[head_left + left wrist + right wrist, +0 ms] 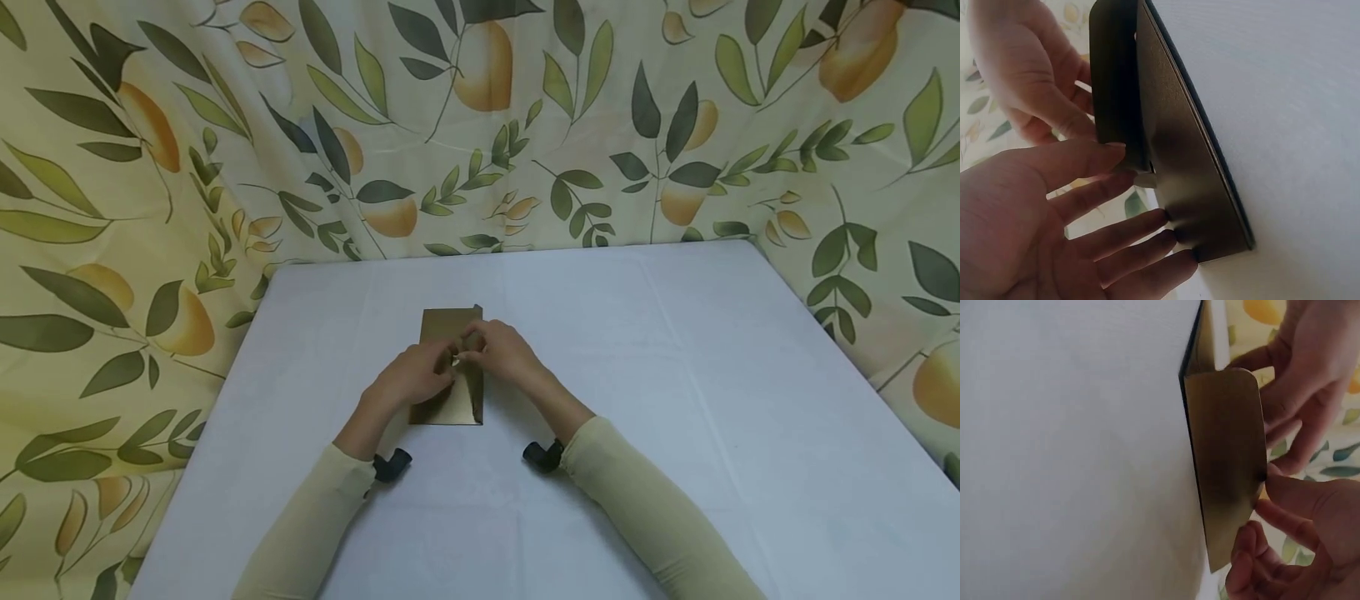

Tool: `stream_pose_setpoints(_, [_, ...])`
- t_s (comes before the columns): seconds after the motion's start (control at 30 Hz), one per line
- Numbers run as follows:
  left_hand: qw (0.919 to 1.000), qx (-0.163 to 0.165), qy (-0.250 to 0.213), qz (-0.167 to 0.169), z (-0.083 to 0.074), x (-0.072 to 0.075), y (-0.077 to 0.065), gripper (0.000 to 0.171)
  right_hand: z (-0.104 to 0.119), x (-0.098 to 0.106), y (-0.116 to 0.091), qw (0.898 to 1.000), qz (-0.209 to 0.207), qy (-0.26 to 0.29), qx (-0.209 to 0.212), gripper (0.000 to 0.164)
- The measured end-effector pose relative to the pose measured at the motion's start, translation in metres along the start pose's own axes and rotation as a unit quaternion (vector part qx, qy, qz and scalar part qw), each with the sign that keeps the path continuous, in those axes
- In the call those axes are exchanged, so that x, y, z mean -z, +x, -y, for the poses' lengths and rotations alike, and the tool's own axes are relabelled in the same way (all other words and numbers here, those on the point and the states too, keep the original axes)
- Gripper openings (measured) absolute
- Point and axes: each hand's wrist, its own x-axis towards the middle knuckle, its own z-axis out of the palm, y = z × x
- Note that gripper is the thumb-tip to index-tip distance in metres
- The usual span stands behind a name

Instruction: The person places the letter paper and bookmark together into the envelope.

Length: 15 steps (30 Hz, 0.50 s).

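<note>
A flat gold rectangular piece [446,410] with a satin sheen lies on the white table, its long side pointing away from me. Along its right side a stiff flap [1225,437] with a rounded corner stands raised. My left hand [416,372] reaches in from the left. Its thumb and index finger pinch a corner of the flap, while other fingertips touch the flat gold part in the left wrist view. From the right, my right hand [506,354] pinches the flap's edge between thumb and index finger. The fingers partly hide the middle of the piece.
A white cloth with faint creases covers the table [675,375]. Behind and beside it hangs a curtain [465,167] printed with leaves and fruit. A dark wrist device [393,465] sits at the left cuff, another dark device [543,457] at the right cuff.
</note>
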Motion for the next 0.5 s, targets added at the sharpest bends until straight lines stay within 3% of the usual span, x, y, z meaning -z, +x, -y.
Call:
stream_pose_setpoints(0.27, [0.9994, 0.029, -0.016, -0.002, 0.001, 0.001, -0.002, 0.036, 0.004, -0.015, 0.003, 0.997, 0.026, -0.067, 0.005, 0.038])
stream_pose_setpoints(0.5, [0.9995, 0.022, -0.014, 0.017, -0.001, 0.002, -0.002, 0.034, 0.003, -0.014, 0.003, 0.998, 0.027, -0.057, -0.009, 0.046])
